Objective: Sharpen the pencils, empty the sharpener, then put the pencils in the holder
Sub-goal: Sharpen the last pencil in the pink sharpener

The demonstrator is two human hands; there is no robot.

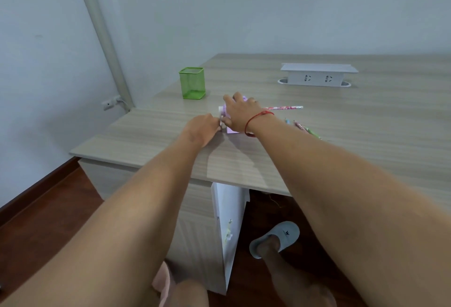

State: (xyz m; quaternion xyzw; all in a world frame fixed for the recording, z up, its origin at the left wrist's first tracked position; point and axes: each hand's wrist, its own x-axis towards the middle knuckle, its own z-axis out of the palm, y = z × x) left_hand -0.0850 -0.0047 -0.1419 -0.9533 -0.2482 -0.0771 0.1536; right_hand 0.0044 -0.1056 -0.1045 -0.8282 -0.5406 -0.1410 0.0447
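Reaching across the wooden desk (366,121), both bare arms meet at a small lilac pencil sharpener (230,130) that stands near the desk's front left part. The right hand (240,114) lies over the top of the sharpener, fingers curled down around its body and gripping it; a red string bracelet (256,117) circles that wrist. The left hand (202,128) is at the sharpener's left side, fingers pinched together on a small whitish part (221,123) that sticks out there, probably the crank, though the blur hides its shape. One pink patterned pencil (284,108) pokes out from behind the right hand, pointing to the right, level with the sharpener's upper part; whether it sits in the sharpener's hole cannot be told. More pencils (302,127) lie flat on the desk just behind the right forearm, partly hidden by it. A green mesh holder (192,83) stands upright farther back and to the left, well apart from the hands. A white socket box (317,75) sits at the desk's rear. Below the desk edge, a foot in a grey slipper (280,237) rests on the dark wooden floor (48,221).
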